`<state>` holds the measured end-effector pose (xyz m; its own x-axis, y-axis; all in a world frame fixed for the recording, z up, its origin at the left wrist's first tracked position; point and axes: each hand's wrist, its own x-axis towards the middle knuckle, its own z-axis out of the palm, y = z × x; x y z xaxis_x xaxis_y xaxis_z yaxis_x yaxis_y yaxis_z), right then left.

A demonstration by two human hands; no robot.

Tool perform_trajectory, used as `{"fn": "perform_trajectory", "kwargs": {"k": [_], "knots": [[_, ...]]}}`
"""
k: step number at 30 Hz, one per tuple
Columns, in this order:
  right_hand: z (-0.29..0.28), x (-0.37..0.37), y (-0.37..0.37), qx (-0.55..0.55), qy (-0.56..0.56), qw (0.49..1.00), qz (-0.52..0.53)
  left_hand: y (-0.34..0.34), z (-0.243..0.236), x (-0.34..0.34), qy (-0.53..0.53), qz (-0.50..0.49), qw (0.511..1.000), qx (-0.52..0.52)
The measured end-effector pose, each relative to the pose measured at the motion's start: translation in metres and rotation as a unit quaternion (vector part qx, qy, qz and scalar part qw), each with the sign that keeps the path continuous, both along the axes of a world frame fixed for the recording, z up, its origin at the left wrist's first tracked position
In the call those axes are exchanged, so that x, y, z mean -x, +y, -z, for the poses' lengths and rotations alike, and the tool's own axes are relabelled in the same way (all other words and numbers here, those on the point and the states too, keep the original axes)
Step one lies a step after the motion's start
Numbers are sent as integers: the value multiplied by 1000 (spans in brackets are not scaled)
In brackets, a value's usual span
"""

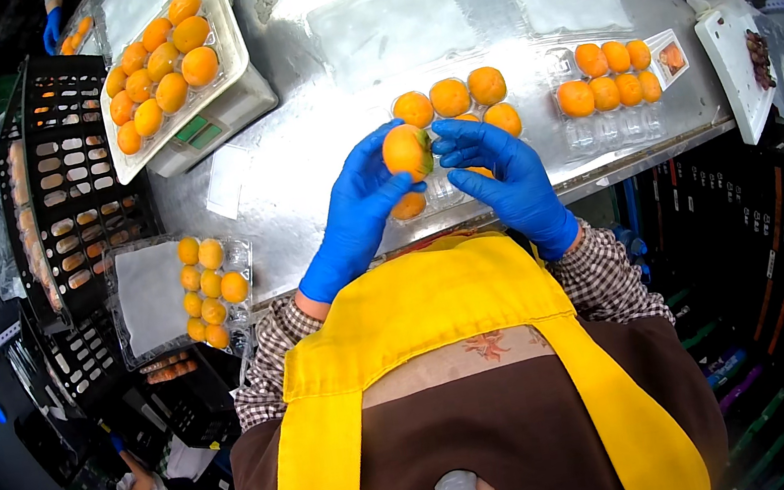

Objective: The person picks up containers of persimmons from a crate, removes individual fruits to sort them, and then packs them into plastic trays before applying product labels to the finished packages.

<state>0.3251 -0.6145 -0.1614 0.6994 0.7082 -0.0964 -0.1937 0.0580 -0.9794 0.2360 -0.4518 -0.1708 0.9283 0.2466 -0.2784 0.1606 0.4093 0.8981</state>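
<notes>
An orange persimmon with a green calyx is gripped between the thumb and fingers of my left hand, in a blue glove. My right hand, also gloved in blue, is beside the calyx with thumb and fingers apart; whether its fingertips touch the fruit I cannot tell. Under and beyond both hands, several persimmons sit in a clear plastic tray on the metal table. My hands hide part of that tray. To the right, a second clear tray has persimmons in its far rows and bare cups in front.
A scale at the left bears a white tray of persimmons. Below it lies another clear pack of persimmons, next to black crates. A white foam tray is at the right edge. Another person's blue-gloved hand shows far left.
</notes>
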Motion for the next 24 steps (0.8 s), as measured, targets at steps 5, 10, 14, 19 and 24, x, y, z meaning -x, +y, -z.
{"fn": "perform_trajectory", "kwargs": {"k": [5, 10, 14, 19, 24], "knots": [[4, 2, -8, 18, 61, 998, 19, 10, 10, 12, 70, 13, 916, 395], [7, 9, -15, 31, 73, 997, 24, 10, 11, 14, 58, 38, 861, 504], [9, 15, -18, 32, 67, 997, 14, 6, 11, 16, 76, 32, 864, 496], [5, 22, -20, 39, 54, 998, 13, 2, 11, 20, 96, 38, 874, 474], [9, 28, -25, 39, 60, 997, 25, -1, 15, 24, 105, 43, 898, 426]]}}
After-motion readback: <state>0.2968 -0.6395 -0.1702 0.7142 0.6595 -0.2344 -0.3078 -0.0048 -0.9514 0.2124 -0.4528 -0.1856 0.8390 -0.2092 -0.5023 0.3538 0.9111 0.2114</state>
